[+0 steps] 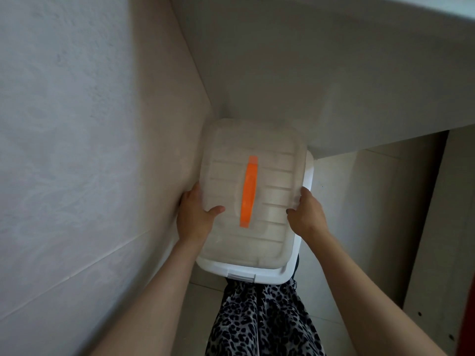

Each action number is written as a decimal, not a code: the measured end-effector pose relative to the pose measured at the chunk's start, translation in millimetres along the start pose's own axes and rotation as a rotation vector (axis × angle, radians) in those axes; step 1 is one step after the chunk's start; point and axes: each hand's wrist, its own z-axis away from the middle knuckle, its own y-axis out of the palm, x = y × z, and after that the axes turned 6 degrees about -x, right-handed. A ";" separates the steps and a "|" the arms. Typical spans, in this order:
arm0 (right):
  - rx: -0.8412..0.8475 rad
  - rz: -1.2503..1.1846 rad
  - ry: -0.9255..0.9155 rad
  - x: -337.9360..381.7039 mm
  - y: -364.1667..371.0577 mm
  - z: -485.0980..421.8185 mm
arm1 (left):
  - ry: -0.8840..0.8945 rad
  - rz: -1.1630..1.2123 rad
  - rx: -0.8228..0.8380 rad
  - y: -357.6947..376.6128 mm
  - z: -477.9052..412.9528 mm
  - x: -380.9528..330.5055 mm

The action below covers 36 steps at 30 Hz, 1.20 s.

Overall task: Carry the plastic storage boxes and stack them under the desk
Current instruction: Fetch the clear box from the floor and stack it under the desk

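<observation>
Forearms (154,291) reach forward above a patterned garment (257,317). Overhead, the desk (334,86) overhangs a corner beside the wall (77,124). A white box (257,273) sits partly under the desk; a clear box (272,227) lies over it, gripped at its sides by the left hand (195,217) and right hand (307,214), thumbs on top. An orange handle (248,191) runs along its top.

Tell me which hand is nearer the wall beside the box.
Left. The left hand grips the box edge right beside the wall; the right hand grips the opposite edge, across the box from it.
</observation>
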 end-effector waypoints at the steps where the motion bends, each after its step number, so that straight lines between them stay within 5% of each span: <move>1: -0.003 0.015 -0.002 0.9 -0.6 -1.0 | 0.001 0.002 0.003 -0.8 -0.7 -1.3; 10: 0.013 0.071 -0.021 1.5 -1.5 0.3 | -0.034 -0.047 0.063 -4.5 1.9 -7.5; 20: 0.041 0.309 0.017 15.6 -32.0 28.2 | -0.036 -0.399 0.174 -31.5 17.1 -50.7; 32: 0.087 0.112 -0.137 65.2 -151.6 142.3 | 0.139 -0.160 0.235 -139.6 108.8 -155.5; 36: -0.040 -0.044 -0.299 85.0 -202.9 187.0 | 0.242 -0.098 0.146 -191.7 145.6 -196.4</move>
